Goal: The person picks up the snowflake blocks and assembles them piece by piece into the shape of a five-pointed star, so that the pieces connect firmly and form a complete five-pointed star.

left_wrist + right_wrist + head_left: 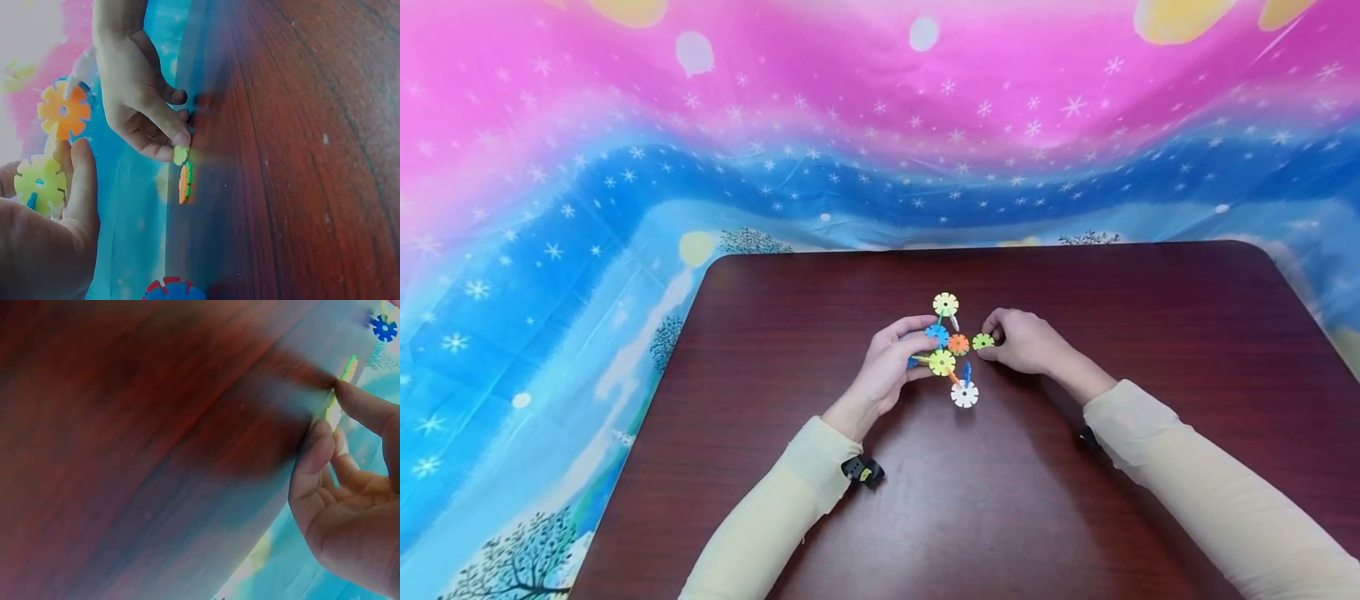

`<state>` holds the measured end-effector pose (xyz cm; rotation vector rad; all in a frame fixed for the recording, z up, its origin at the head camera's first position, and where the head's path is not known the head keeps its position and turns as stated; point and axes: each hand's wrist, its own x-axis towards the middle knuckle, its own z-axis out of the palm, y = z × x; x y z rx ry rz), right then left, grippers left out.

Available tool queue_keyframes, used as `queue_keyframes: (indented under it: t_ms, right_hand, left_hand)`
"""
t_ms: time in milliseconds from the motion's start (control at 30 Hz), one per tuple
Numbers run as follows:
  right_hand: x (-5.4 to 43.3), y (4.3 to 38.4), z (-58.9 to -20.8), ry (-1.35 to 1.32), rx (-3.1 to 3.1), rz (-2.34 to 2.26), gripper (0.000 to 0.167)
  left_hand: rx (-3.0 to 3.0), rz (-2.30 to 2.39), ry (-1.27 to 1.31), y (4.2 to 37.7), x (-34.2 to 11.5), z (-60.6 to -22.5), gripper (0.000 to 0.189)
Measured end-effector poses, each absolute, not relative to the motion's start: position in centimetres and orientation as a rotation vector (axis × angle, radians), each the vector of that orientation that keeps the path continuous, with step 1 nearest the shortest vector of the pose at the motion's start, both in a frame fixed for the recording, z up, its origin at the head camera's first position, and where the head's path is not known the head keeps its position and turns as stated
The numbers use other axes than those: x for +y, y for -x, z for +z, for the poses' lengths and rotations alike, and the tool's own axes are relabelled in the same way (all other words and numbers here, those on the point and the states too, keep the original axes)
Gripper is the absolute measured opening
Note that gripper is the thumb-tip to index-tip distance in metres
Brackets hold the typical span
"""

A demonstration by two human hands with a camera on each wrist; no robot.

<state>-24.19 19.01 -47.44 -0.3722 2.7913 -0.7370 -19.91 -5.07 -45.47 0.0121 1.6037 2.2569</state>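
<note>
My left hand grips a branching build of notched plastic snowflake discs, its fingers around the blue disc and the yellow disc. A pale yellow disc tops the build, and a white disc forms its near end. Between the hands is an orange disc, seen edge-on beside a green one in the left wrist view. With thumb and fingertips, my right hand pinches a light green disc close to the orange one. The right wrist view shows that pinched disc nearly edge-on.
Both hands are over a dark reddish-brown wooden table with rounded far corners. A pink and blue patterned cloth hangs behind and beside it. A black strap device is on the left wrist, below the cream sleeve cuff.
</note>
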Motion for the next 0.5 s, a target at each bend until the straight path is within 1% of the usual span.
queue_keyframes:
  t_ms: [133,233,500]
  right_hand:
    - [19.3,23.9,-47.5,0.332,2.714,-0.889,0.023]
    - [19.5,23.5,-47.4,0.313,2.651,-1.052,0.019]
    - [19.1,21.6,-45.9,0.216,2.368,-1.583,0.027]
  left_hand:
    - [1.641,2.242,-0.016,19.9,-4.9,-45.4,0.043]
    - [1.656,2.244,-0.018,19.8,-4.8,-45.5,0.043]
    - [1.68,2.26,-0.041,19.8,-4.6,-45.6,0.046]
